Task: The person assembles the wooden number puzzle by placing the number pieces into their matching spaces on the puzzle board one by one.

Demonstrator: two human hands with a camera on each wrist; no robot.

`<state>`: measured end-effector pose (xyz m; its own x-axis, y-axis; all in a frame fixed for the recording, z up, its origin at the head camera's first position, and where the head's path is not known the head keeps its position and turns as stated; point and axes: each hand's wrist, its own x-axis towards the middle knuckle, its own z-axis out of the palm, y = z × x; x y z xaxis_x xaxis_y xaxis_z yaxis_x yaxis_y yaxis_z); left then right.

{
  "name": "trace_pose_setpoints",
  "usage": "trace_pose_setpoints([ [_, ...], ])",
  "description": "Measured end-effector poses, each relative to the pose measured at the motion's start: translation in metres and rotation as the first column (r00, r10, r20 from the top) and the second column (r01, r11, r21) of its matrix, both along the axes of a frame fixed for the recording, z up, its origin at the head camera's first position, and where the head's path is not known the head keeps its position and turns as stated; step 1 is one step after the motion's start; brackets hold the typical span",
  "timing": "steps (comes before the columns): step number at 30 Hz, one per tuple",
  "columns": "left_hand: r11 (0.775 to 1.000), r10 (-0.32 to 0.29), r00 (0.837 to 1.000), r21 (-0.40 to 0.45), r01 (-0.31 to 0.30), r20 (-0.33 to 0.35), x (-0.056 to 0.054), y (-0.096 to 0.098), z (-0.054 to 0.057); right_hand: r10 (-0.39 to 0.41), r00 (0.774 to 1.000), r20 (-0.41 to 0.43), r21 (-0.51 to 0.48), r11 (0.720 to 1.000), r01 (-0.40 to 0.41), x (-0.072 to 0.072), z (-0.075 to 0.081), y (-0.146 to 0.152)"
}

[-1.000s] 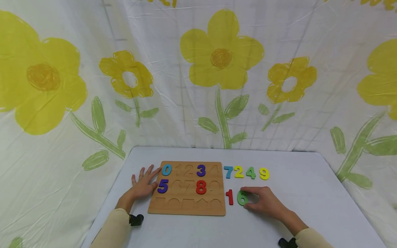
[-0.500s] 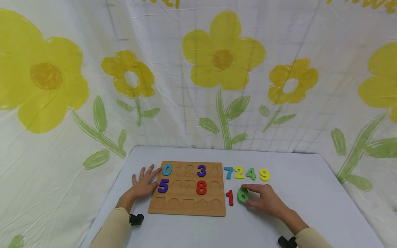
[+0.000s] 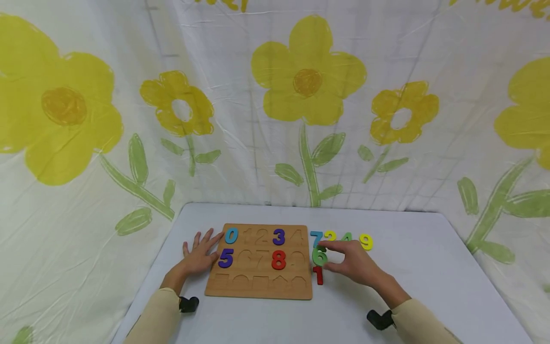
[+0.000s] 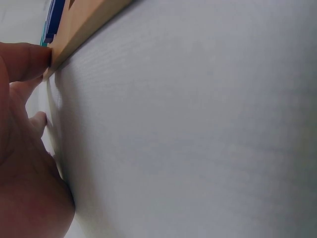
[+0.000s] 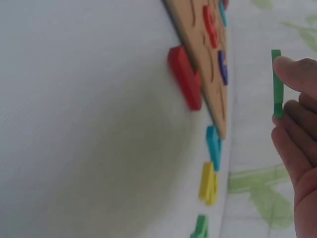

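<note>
Between the thumb and fingers of my right hand is a green number 6, lifted above the table; the right wrist view shows it edge-on. It overlaps the top of the red number 1 in the head view, just right of the wooden puzzle board. My left hand rests on the table with fingers spread, thumb and index fingertip at the board's left edge. Seated in the board are a blue 0, a purple 3, a purple 5 and a red 8.
Along the board's right side lie a blue 7, a yellow 2, a green 4 and a yellow 9, the 2 and 4 partly hidden by the right hand. A flower-printed curtain hangs behind the white table.
My right hand has raised the green 6 off the table and carried it left toward the board, over the red 1. The left hand has stayed in place.
</note>
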<state>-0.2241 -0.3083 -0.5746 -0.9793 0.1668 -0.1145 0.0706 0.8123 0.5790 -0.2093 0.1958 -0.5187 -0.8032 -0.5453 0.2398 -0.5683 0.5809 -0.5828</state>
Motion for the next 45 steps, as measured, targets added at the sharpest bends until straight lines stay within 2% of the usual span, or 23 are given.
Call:
trace_pose_setpoints([
  [7, 1.0, 0.0, 1.0, 0.002, 0.0, 0.006, -0.001, 0.0, -0.002, 0.064, 0.998, 0.001, -0.027, 0.998, -0.064, -0.011, 0.012, -0.038],
  [14, 1.0, -0.005, 1.0, 0.004, 0.005, -0.004, -0.001, -0.001, -0.002, 0.116, 0.992, 0.046, -0.06, 0.992, -0.113, -0.021, 0.021, -0.077],
  [19, 1.0, 0.006, 0.999, -0.014, -0.005, 0.052, 0.002, 0.003, 0.011, 0.172, 0.983, 0.055, -0.086, 0.982, -0.167, -0.025, 0.023, -0.103],
  [21, 1.0, 0.009, 0.998, -0.024, -0.008, 0.069, 0.004, 0.006, 0.017, 0.189, 0.978, 0.082, -0.101, 0.978, -0.181, -0.026, 0.023, -0.114],
  [25, 1.0, 0.006, 0.998, -0.017, -0.005, 0.06, 0.005, 0.006, 0.02, 0.2, 0.971, 0.132, -0.096, 0.977, -0.188, -0.027, 0.021, -0.133],
  [32, 1.0, 0.006, 0.999, 0.023, -0.006, 0.034, 0.005, 0.004, 0.015, 0.176, 0.977, 0.117, -0.022, 0.984, -0.175, -0.028, 0.017, -0.165],
  [40, 1.0, 0.002, 1.0, -0.012, -0.002, 0.029, 0.003, 0.003, 0.009, 0.176, 0.967, 0.182, -0.004, 0.984, -0.179, -0.03, 0.009, -0.191],
  [45, 1.0, 0.011, 0.998, -0.019, -0.01, 0.062, 0.004, 0.005, 0.017, 0.181, 0.965, 0.192, -0.018, 0.983, -0.181, -0.03, 0.0, -0.205],
])
